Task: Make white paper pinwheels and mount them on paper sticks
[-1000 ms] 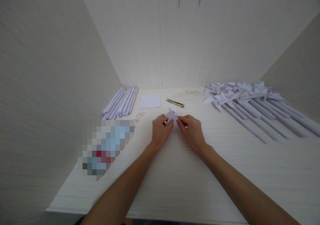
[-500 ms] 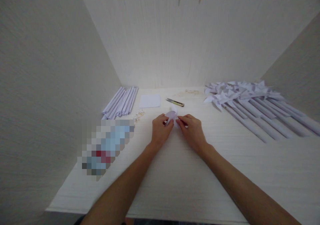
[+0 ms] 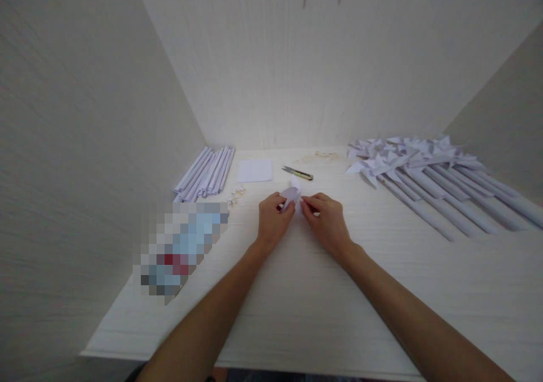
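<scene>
Holds a curly white paper (image 3: 290,193) in the left hand (image 3: 274,218), pinched between thumb and fingers, at the middle of the table (image 3: 305,303). Touches the paper's right edge with the closed-up fingertips of the right hand (image 3: 326,217); cannot tell if really gripping. See little scissors (image 3: 297,172) just behind, paper rolls (image 3: 206,172) to the left and paper pinwheels (image 3: 403,157) to the right.

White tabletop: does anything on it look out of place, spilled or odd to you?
One oddity: the blue, grey and red pixelated patch at the left is obscured, so I can't identify it. Small, pale scattered bits just beyond it look slightly untidy. The curled white paper piece being held shows no obvious damage.
</scene>
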The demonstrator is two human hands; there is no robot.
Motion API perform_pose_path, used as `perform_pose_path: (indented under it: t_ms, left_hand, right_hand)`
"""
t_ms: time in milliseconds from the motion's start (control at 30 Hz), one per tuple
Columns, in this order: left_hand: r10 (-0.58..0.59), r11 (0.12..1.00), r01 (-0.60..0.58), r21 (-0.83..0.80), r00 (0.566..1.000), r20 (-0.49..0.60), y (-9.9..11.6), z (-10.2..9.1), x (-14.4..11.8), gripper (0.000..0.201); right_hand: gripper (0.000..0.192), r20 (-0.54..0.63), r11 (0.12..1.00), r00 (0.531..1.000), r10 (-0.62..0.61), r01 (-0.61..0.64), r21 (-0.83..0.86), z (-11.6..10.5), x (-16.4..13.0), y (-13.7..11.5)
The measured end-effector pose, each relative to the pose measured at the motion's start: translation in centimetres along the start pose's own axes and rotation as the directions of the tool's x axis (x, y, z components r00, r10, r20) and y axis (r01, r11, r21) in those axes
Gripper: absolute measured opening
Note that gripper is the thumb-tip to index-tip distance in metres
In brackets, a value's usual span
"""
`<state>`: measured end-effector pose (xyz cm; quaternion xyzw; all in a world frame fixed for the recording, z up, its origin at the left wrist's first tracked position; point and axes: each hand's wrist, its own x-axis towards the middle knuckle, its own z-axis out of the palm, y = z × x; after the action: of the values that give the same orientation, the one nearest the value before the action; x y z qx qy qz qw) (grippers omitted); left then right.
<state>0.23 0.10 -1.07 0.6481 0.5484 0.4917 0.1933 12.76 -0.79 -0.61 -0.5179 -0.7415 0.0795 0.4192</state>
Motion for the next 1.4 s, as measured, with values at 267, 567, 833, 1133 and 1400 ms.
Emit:
perform_pose_path:
  t_ms: [267, 567, 833, 1133, 1400]
  left_hand:
    - [0.0, 1.0, 0.0, -0.005, 1.0, -0.001, 0.04, 0.04, -0.02, 0.015]
    - [0.002, 1.0, -0.002, -0.013, 1.0, 0.0, 0.03, -0.01, -0.04, 0.016]
    - [-0.01, 1.0, 0.01, -0.014, 1.0, -0.002, 0.01, 0.09, -0.02, 0.017]
    - [0.002, 1.0, -0.002, -0.008, 1.0, -0.003, -0.04, 0.04, -0.03, 0.017]
    - [-0.015, 1.0, 0.015, -0.024, 1.0, -0.005, 0.07, -0.12, 0.04, 0.014]
  right_hand:
    - [0.021, -0.006, 1.0, 1.0, -0.003, 0.003, 0.007, -0.14, 0.04, -0.24]
    - [0.021, 0.003, 0.999, 1.0, -0.014, 0.014, -0.038, -0.2, 0.11, -0.35]
    - [0.02, -0.006, 0.998, 1.0, -0.018, 0.018, -0.062, -0.13, 0.1, -0.34]
    - [0.02, -0.004, 0.994, 1.0, -0.027, 0.026, -0.104, -0.17, 0.14, -0.49]
    - [0.021, -0.01, 0.995, 0.996, -0.085, 0.084, -0.055, -0.31, -0.06, -0.41]
